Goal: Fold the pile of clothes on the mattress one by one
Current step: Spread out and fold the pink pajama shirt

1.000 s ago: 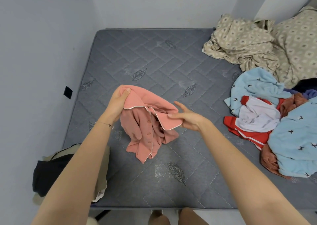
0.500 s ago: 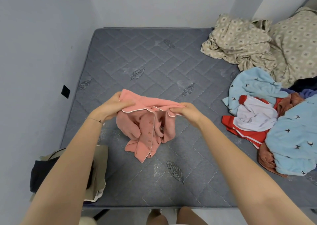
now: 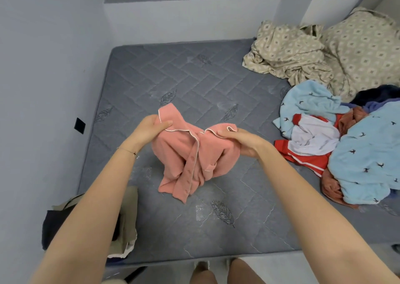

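1. Holding a crumpled pink fleece button-up top (image 3: pixel 194 160), collar edge pinched in the left hand (image 3: pixel 151 128) and the right hand (image 3: pixel 240 141).
2. Dangling over a grey quilted mattress (image 3: pixel 194 78), left of a loose clothes pile (image 3: pixel 357 145).

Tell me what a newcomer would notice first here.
First the pink shirt, held at the centre by the left hand and the right hand over the grey mattress. Next, the pile of blue, red and white clothes at the right edge, with beige patterned bedding behind it.
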Motion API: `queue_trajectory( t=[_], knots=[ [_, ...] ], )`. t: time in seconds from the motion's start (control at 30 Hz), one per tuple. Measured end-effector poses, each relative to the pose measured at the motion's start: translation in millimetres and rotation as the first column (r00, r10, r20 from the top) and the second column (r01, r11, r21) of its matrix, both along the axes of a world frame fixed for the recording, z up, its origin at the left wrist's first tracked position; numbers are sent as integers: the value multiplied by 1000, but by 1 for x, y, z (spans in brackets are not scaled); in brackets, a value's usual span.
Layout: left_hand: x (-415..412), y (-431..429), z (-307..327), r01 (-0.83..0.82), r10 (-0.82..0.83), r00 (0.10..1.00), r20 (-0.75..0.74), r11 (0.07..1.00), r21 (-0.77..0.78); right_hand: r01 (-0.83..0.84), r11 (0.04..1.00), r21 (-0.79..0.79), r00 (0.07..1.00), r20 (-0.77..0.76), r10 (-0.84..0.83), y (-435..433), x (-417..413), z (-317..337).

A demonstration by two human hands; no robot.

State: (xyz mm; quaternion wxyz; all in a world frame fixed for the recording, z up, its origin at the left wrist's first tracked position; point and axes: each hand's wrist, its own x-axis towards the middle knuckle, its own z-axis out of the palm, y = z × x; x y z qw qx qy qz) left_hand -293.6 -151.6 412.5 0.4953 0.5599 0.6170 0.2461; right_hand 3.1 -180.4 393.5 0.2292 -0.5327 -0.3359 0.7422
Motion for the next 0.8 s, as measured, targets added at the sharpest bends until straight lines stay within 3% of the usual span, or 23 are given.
queue_trajectory(
  t=[0.03,0.1,0.2,0.3,0.53,0.8],
  knots=[
    [1,-1,5,-50,51,999,-4,998,45,-10,1000,-1,999,-50,10,-4,6,3],
    [6,-7,14,-96,100,994,-32,988,118,-83,996,37,997,0,83,-14,16,11],
    [21,-23,27,-121,130,991,-36,974,193,-182,972,148,946,295,132,-29,22,31],
    [38,-47,43,-186,189,982,16,947,263,-160,940,302,893,450,8,-40,31,45],
    [81,-116,71,-324,279,946,167,855,406,-92,747,658,836,459,-301,-89,51,75],
    [109,-157,95,-389,246,888,389,854,347,-91,669,737,933,299,-203,-122,85,136]
  ],
)
